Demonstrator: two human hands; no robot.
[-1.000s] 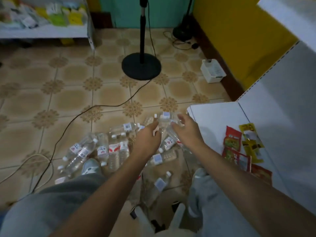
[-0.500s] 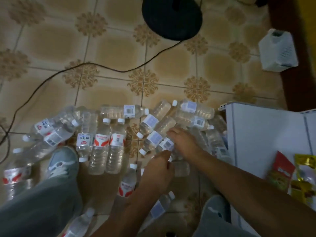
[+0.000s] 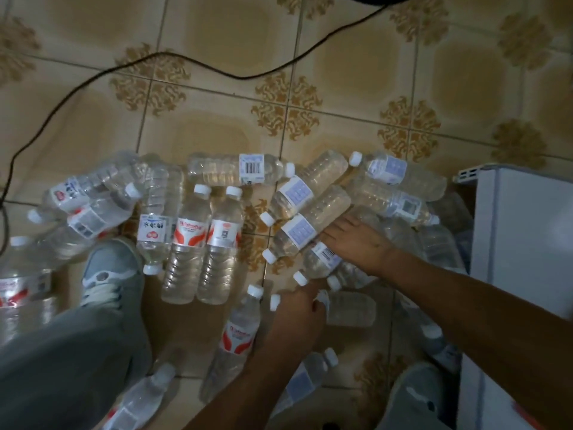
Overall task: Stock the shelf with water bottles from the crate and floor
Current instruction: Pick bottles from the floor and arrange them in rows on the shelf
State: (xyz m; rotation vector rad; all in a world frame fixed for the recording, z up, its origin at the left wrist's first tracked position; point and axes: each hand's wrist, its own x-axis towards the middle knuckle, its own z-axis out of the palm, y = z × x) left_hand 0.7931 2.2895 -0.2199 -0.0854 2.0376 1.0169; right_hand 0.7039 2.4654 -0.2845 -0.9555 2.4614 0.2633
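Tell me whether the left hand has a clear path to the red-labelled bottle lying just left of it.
Probably yes: the left hand sits right beside the red-labelled bottle, which lies on top with nothing covering it.

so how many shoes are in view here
2: the left shoe at left, among the bottles on the floor, and the right shoe at bottom right, beside the white shelf. Both are partly covered by trouser legs.
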